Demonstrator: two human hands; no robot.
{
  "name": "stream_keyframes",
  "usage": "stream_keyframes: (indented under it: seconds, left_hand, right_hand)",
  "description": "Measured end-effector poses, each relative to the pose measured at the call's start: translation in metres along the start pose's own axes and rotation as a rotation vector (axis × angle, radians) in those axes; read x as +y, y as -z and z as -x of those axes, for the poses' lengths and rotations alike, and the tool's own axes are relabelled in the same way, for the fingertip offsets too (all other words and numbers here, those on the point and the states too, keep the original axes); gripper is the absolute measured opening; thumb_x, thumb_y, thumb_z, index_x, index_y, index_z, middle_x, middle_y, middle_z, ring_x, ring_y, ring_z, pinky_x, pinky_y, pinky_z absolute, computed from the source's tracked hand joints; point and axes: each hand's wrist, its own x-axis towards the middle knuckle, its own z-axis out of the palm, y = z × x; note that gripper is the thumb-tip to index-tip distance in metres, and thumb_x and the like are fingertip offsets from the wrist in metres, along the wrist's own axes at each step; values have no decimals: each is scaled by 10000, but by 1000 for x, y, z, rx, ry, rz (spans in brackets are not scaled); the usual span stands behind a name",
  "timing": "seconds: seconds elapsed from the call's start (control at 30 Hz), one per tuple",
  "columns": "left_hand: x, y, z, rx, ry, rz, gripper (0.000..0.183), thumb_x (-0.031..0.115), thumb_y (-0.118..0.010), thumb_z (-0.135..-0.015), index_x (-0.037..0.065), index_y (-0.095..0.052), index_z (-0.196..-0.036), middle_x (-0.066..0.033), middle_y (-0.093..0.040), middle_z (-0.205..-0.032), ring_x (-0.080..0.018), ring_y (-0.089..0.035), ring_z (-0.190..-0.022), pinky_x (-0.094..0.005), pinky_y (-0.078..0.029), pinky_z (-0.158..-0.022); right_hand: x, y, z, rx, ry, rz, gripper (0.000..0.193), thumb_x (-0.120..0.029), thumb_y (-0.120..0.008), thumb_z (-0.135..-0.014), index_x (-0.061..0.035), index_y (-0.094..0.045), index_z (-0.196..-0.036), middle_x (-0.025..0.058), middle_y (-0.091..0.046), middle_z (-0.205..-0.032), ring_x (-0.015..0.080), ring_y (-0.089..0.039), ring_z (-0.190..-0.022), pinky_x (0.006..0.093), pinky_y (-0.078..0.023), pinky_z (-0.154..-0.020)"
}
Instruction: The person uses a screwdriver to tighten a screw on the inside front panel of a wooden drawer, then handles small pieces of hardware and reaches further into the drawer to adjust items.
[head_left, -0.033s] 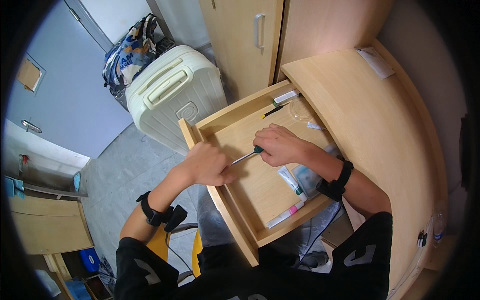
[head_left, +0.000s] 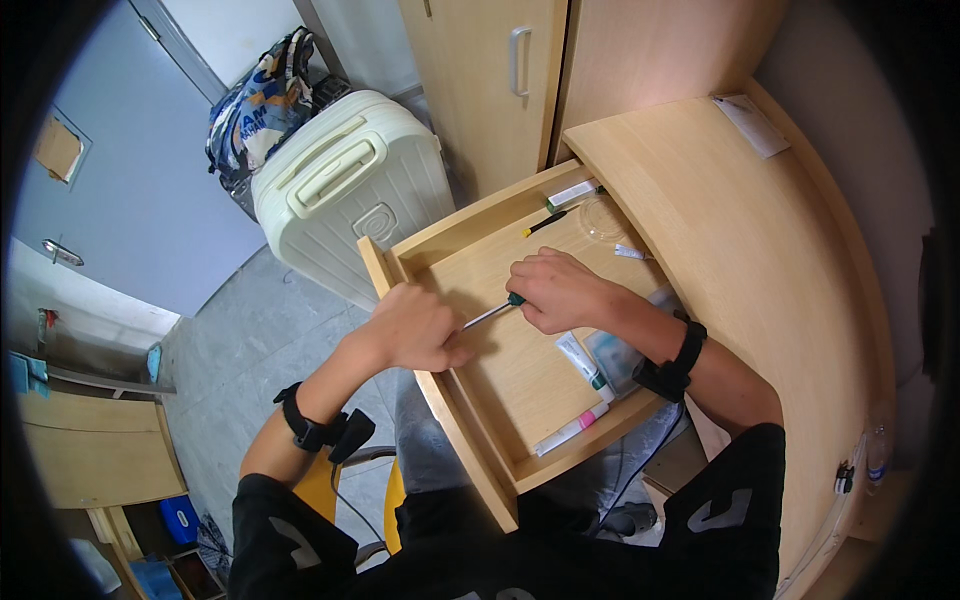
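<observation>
A screwdriver (head_left: 487,317) with a dark green handle and thin metal shaft is gripped in my right hand (head_left: 557,289), above the open wooden drawer (head_left: 510,390). The shaft slants down to the left, and its tip meets the inner side of the drawer front (head_left: 470,440). Over that front my left hand (head_left: 415,328) is closed, its thumb side close to the screwdriver's tip. The left fingertips are hidden behind the panel. Past my right hand lies a small black and yellow tool (head_left: 544,223).
Inside the drawer are a slim box (head_left: 573,194), a round clear lid (head_left: 602,218), a white tube (head_left: 580,360), a pink and white tube (head_left: 572,429) and a clear pouch (head_left: 612,358). The desktop (head_left: 740,230) borders it on the right; a pale suitcase (head_left: 350,190) stands beyond.
</observation>
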Motion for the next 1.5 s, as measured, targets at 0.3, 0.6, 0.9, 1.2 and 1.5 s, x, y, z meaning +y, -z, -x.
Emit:
stream_keyframes:
  seconds: [0.3, 0.6, 0.9, 1.2, 1.5]
  left_hand:
    - [-1, -1, -1, -8, 28, 18, 373, 461, -664, -768, 100, -663, -675, -111, -595, -540, -324, -606, -545, -426, -455, -509]
    - [-5, -16, 2, 68, 44, -13, 143, 230, -618, -734, 99, -629, -789, -100, -617, -582, -331, -625, -582, -450, -468, -536]
    - [-6, -15, -3, 139, 61, 89, 183, 104, -567, -738, 57, -547, -913, -165, -598, -590, -384, -609, -599, -496, -458, -562]
    - [-8, -19, -2, 154, 61, 115, 206, 73, -560, -753, 54, -520, -955, -170, -609, -611, -397, -607, -612, -496, -456, -570]
    - [-3, -9, 0, 80, 96, 82, 262, 110, -533, -803, 90, -536, -1064, -148, -634, -658, -380, -620, -653, -496, -460, -600]
  right_hand:
    - [0, -6, -2, 68, 39, 62, 178, -128, -709, -749, -66, -583, -858, 83, -581, -843, 270, -584, -884, 382, -423, -830]
    - [-8, 0, -1, -52, -65, 40, 185, -145, -682, -767, -71, -574, -898, 103, -610, -801, 300, -605, -804, 378, -411, -804]
    - [2, -5, 1, 9, -7, 24, 135, -73, -625, -739, -61, -585, -867, 85, -590, -842, 271, -570, -889, 382, -392, -832]
    - [-10, 6, -1, -170, -231, -36, 179, -70, -644, -749, -30, -560, -903, 180, -625, -778, 389, -609, -808, 484, -453, -713]
    - [8, -12, 5, -108, -36, -38, 194, -83, -601, -752, -2, -599, -929, 195, -632, -802, 395, -612, -814, 474, -475, -734]
